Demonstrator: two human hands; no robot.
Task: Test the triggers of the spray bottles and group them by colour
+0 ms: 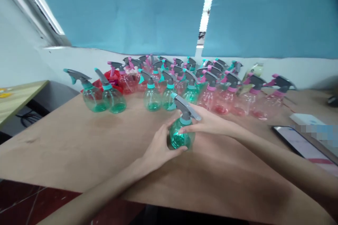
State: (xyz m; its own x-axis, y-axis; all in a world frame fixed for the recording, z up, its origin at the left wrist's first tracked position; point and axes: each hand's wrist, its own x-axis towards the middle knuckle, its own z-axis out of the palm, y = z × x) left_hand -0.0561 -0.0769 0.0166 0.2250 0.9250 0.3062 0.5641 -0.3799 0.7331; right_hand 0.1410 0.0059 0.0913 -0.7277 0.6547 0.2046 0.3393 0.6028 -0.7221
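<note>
A green spray bottle [182, 136] with a grey and teal trigger head is held between both hands over the middle of the table. My left hand [161, 145] wraps round its lower left side, thumb across the front near the base. My right hand [204, 121] grips the bottle's right side just under the collar, its thumb on the front. The bottle tilts slightly. Close behind it stand more green spray bottles [152, 99] in a row, and pink spray bottles [223, 102] continue the row to the right.
Two green bottles [114, 99] stand apart at the left by a red plastic bag [112, 76]. A phone or tablet [303, 145] and a white box [307, 119] lie on the wooden table [66, 147] at right. Blue curtain [126, 10] hangs behind.
</note>
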